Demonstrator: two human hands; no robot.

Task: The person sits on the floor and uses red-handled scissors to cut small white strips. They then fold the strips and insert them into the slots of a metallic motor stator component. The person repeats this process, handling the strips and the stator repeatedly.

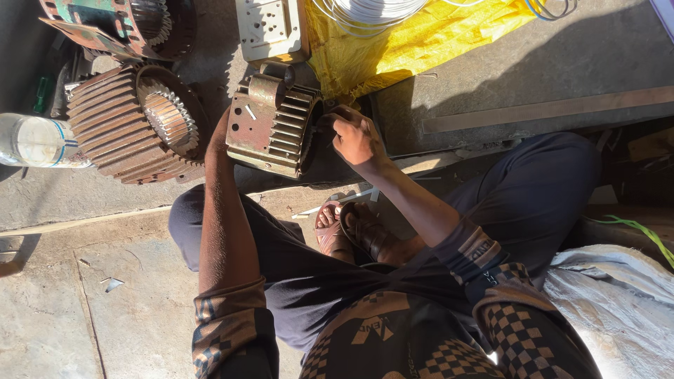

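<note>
Fingers (335, 128) of my right hand (357, 139) are curled together at the open end of a rusty finned motor housing (270, 126), pinching at something at its rim; I cannot tell what sits between them, as that side lies in deep shadow. My left hand is hidden behind the housing; only the left forearm (221, 210) shows, running up along its near side, so I cannot tell how those fingers stand. The housing lies on its side on the concrete floor (63, 302), just ahead of my crossed legs and my sandalled foot (351, 231).

To the left, close beside it, lies a second finned motor housing (133, 123), its bore with the slotted stator core facing up. A clear plastic bottle (35, 140) lies touching that housing's left side. A third, greenish motor body (119, 24) sits at the top left corner. Behind the held housing stands a pale metal plate with holes (270, 28), next to a yellow plastic sheet (414, 42) bearing a coil of white wire (368, 10). A white sack (618, 302) lies at my right.
</note>
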